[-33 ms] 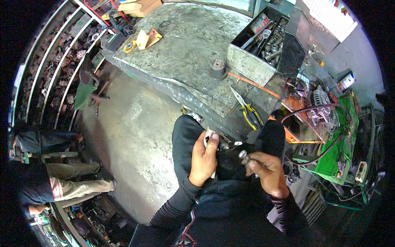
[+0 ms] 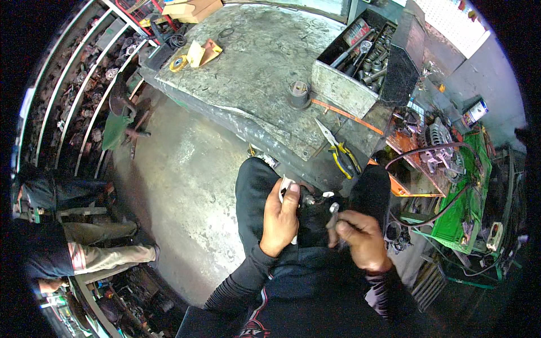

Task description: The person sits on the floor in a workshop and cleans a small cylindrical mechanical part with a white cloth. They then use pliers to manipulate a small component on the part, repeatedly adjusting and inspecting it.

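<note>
My left hand (image 2: 279,219) is closed round a white, thin-edged part (image 2: 285,186) above my lap, thumb pressed along its side. Just right of it, a small dark metal fitting (image 2: 309,199) and a white tip (image 2: 328,194) show between my knees; whether they belong to the white part I cannot tell. My right hand (image 2: 360,236) grips a short metal tool with a round shiny head (image 2: 333,208), close to the white tip but apart from it. The fingers of this hand are slightly blurred, and its lower grip is hidden.
Ahead is a worn metal-topped bench (image 2: 253,73) bearing yellow-black pliers (image 2: 341,152), a round dark metal cylinder (image 2: 298,93), an orange strip (image 2: 346,116) and a socket toolbox (image 2: 344,84). To the right stand an orange box (image 2: 417,169) and a green crate (image 2: 459,219). Another person's leg (image 2: 115,262) shows left.
My right hand has shifted slightly down and turned, so the tool's round head now points more upward. The left hand has barely moved.
</note>
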### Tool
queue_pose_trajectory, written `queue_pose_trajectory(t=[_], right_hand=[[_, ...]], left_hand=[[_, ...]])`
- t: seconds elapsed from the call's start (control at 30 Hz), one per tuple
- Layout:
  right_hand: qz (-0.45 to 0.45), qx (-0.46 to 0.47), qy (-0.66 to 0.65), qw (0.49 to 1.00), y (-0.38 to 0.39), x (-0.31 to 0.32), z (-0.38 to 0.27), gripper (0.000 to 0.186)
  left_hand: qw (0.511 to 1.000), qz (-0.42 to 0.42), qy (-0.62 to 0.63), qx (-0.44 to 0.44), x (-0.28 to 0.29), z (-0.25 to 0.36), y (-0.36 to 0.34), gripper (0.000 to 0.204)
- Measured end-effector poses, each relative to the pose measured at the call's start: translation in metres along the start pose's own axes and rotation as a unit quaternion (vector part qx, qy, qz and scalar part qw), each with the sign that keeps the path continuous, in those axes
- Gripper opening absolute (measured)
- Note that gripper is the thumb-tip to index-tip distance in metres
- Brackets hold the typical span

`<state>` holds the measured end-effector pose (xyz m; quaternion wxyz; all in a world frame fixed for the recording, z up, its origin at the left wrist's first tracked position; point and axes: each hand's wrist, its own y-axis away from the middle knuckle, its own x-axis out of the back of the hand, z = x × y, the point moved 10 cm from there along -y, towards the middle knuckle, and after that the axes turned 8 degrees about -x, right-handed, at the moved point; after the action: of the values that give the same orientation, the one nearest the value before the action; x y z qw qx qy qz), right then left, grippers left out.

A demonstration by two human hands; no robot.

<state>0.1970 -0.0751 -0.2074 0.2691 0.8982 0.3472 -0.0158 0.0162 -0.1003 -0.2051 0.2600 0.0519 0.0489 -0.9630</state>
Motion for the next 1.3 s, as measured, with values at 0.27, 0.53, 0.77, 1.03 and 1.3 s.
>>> queue_pose_trajectory(t=[0.27, 0.53, 0.77, 1.03, 1.3], right_hand=[[-0.189, -0.055, -0.434, 0.879, -0.016, -0.068, 0.027, 0.026], [0.088, 0.273, 0.689, 0.666, 0.000, -0.024, -0.072, 0.013], [-0.014, 0.426, 0.796, 0.431, 0.017, -0.074, -0.080, 0.022], [0.060, 0.416, 0.765, 0.489, 0.031, -0.063, -0.103, 0.019], [0.168, 0.132, 0.183, 0.960, -0.004, 0.034, -0.064, 0.017]], left_hand=[[0.999, -0.028, -0.029, 0.018, -0.019, 0.024, 0.005, 0.033], [0.937, -0.225, -0.264, 0.046, -0.018, -0.001, -0.010, 0.032], [0.900, -0.234, -0.358, 0.084, -0.029, -0.021, -0.015, 0.039], [0.896, -0.234, -0.373, 0.063, -0.040, -0.011, -0.029, 0.042], [0.993, -0.069, -0.093, 0.013, -0.025, -0.006, -0.029, 0.030]])
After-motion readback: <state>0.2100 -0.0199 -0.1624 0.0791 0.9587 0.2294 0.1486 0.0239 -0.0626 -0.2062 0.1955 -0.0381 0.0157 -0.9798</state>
